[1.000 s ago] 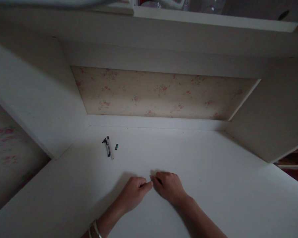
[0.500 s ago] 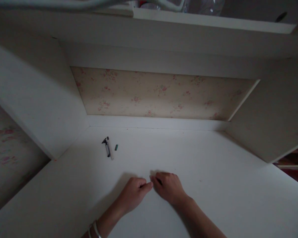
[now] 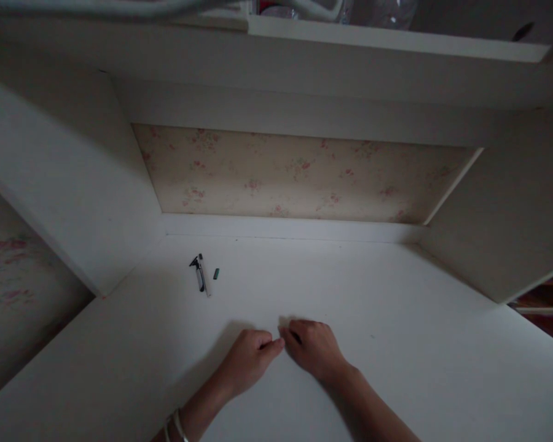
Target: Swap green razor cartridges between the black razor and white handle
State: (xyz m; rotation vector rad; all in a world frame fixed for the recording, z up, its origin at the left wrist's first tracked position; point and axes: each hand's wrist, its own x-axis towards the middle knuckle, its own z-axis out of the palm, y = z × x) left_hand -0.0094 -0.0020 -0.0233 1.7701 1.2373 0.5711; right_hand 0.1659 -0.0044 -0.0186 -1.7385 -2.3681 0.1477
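Observation:
Both of my hands rest on the white desk top [image 3: 396,344], their fingertips meeting near the middle. My left hand [image 3: 249,359] has its fingers curled in, thumb touching the right hand; bangles circle its wrist. My right hand [image 3: 314,348] is curled too, and a small dark thing shows between its fingers, too small to name. Farther back on the left lie a black-and-white pen [image 3: 200,274] and a small green piece [image 3: 216,274], apart from both hands.
White side panels [image 3: 69,184] wall the desk on the left and right. A floral back panel [image 3: 295,175] closes the rear. A shelf [image 3: 373,37] runs overhead with unclear items on it. Floral fabric [image 3: 4,270] shows at far left.

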